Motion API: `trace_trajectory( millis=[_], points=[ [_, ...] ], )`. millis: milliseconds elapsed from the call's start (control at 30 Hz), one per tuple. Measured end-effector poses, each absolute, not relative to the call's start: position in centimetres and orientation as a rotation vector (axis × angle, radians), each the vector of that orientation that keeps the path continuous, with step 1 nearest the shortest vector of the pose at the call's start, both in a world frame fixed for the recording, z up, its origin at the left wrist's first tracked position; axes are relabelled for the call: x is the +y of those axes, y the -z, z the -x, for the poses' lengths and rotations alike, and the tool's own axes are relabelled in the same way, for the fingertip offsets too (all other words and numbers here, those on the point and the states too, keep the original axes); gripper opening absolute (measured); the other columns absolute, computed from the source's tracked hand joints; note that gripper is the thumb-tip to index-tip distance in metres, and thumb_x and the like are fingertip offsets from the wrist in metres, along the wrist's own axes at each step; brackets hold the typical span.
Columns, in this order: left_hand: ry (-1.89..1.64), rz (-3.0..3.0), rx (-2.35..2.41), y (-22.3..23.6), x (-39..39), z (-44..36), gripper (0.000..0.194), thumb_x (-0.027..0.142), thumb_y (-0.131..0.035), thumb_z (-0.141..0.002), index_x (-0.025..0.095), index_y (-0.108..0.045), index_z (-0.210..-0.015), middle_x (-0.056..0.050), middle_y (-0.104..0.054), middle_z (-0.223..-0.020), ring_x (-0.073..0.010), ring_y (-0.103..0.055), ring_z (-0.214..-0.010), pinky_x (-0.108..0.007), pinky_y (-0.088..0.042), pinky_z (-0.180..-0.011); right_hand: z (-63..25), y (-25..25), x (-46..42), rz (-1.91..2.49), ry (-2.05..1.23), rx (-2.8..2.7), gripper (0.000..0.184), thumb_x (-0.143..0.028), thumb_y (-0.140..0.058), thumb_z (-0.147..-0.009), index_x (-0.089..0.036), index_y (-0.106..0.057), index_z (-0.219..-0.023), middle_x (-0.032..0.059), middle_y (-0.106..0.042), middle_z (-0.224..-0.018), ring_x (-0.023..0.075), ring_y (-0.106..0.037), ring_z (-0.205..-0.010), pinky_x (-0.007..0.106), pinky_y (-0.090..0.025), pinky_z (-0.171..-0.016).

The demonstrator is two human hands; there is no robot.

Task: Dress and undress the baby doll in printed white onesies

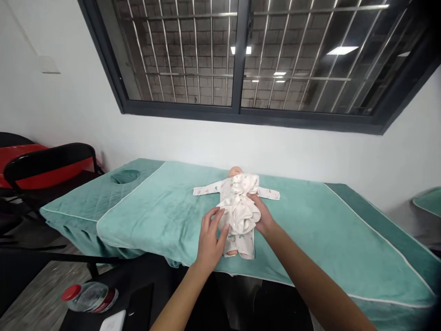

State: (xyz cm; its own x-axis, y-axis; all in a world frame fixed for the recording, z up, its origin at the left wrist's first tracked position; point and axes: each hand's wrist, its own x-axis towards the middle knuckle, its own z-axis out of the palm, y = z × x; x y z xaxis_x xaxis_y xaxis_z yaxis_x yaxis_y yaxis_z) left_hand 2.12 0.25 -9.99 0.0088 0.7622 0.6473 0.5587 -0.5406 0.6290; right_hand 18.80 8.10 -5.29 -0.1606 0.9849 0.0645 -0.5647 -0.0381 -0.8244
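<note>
A bunched white baby garment [244, 214] with a small print is held up over a doll [235, 171]. My right hand [263, 214] is closed on the garment's right side. At its lower left edge is my left hand [211, 239], with thumb and fingers apart and fingertips at the cloth. The doll lies on its back, head toward the wall, dressed in a white printed outfit [206, 189] with its sleeves stretched out to both sides. The garment covers most of its chest and part of its face. Below, the trouser legs [246, 248] show.
The doll lies on a massage bed [148, 220] with a green cover and a face hole [126, 176] at the left. Nearer me, a bottle [91, 296] with a red cap and a white object [113, 321] rest on a black surface. Folding chairs [51, 165] stand left.
</note>
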Motion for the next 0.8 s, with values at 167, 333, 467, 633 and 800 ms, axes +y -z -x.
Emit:
trace_trajectory(
  millis=[167, 333, 467, 633, 800],
  points=[
    [-1.310, -1.853, 1.203, 14.1, 1.4, -4.1, 0.064, 0.036, -0.053, -0.095, 0.037, -0.024, -0.151, -0.007, -0.017, -0.159, -0.0261, -0.026, -0.147, -0.046, -0.037, -0.115, -19.4, 7.0, 8.4, 0.721, -1.628, -0.846, 0.039, -0.044, -0.060, -0.078, -0.021, -0.064, -0.109, 0.0054, -0.074, -0.099, 0.0277, -0.069, -0.097, 0.039, -0.055, -0.079],
    [-1.195, -1.860, 1.074, 14.0, 3.1, -4.7, 0.049, 0.032, -0.053, -0.094, 0.032, -0.044, -0.142, -0.008, -0.033, -0.153, -0.0243, -0.038, -0.141, -0.043, -0.038, -0.114, -21.2, 7.8, 8.4, 0.835, -1.506, -0.966, 0.045, -0.040, -0.065, -0.076, -0.022, -0.061, -0.117, 0.0055, -0.073, -0.106, 0.0258, -0.069, -0.095, 0.036, -0.055, -0.079],
    [-1.257, -1.910, 1.051, 13.7, 4.8, -3.2, 0.033, 0.030, -0.051, -0.095, 0.029, -0.057, -0.127, -0.008, -0.055, -0.133, -0.0216, -0.053, -0.124, -0.040, -0.046, -0.104, -28.1, 4.3, 9.7, 1.095, -1.285, -1.216, 0.054, -0.043, -0.070, -0.075, -0.024, -0.057, -0.124, 0.0059, -0.072, -0.109, 0.0243, -0.069, -0.089, 0.036, -0.054, -0.079],
    [-1.351, -1.839, 1.203, 15.0, 6.6, -2.3, 0.022, 0.029, -0.048, -0.096, 0.024, -0.062, -0.113, -0.007, -0.063, -0.119, -0.0195, -0.060, -0.110, -0.036, -0.050, -0.093, -38.1, 1.4, 12.2, 1.555, -0.532, -1.677, 0.057, -0.057, -0.064, -0.080, -0.023, -0.058, -0.126, 0.0081, -0.066, -0.122, 0.0269, -0.064, -0.102, 0.039, -0.050, -0.090],
    [-1.424, -1.861, 1.265, 17.3, 7.0, -3.4, 0.020, 0.024, -0.045, -0.097, 0.021, -0.064, -0.104, -0.006, -0.066, -0.108, -0.0179, -0.062, -0.101, -0.035, -0.050, -0.090, -39.0, 9.9, 12.6, 1.995, -0.274, -1.948, 0.054, -0.051, -0.052, -0.089, -0.016, -0.056, -0.130, 0.0171, -0.059, -0.131, 0.0311, -0.059, -0.113, 0.043, -0.046, -0.095]
  ],
)
